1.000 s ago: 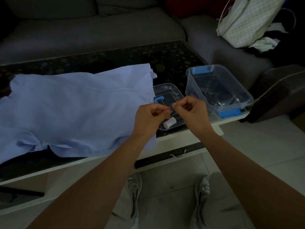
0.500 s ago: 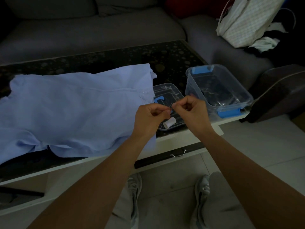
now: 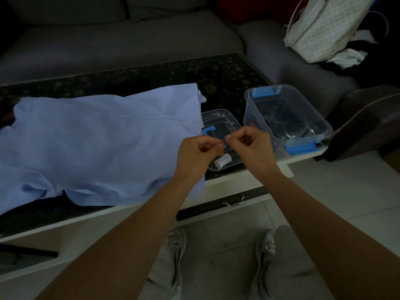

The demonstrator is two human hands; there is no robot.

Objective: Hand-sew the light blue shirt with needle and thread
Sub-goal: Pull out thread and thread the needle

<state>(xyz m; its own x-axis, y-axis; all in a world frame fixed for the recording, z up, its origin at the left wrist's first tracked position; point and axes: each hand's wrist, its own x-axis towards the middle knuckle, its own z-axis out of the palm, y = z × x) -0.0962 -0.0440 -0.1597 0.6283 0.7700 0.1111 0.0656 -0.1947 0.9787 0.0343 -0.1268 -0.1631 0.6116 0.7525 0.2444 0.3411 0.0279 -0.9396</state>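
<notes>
Dim living room, grey sofa (image 3: 121, 46) behind a low white table (image 3: 151, 76) with a dark speckled glass top. Light blue shirt (image 3: 97, 144) lies spread flat over the left and centre of the table, its near hem hanging slightly over the front edge.

Just beside the shirt's right edge a clear plastic lid (image 3: 218, 114) lies upturned. A spool (image 3: 223, 161) of white thread rests on its side in the lid's near corner. To the right stands a clear storage box (image 3: 311, 112) with blue clasps, open. Markings on box and lid are too dim to read.

Both hands are raised over the lid, fingertips almost meeting. Left hand (image 3: 197, 154): fingers curled, thumb and forefinger pinched together, apparently on the thread end, which is too fine to make out. Right hand (image 3: 251, 148): fingers likewise curled, thumb and forefinger pinching a thin sliver, the needle (image 3: 225, 139), which points toward the left fingertips.

Pale checked bag (image 3: 324, 24) sits on the sofa arm at right. Grey shoes (image 3: 175, 252) rest on the tiled floor below.
</notes>
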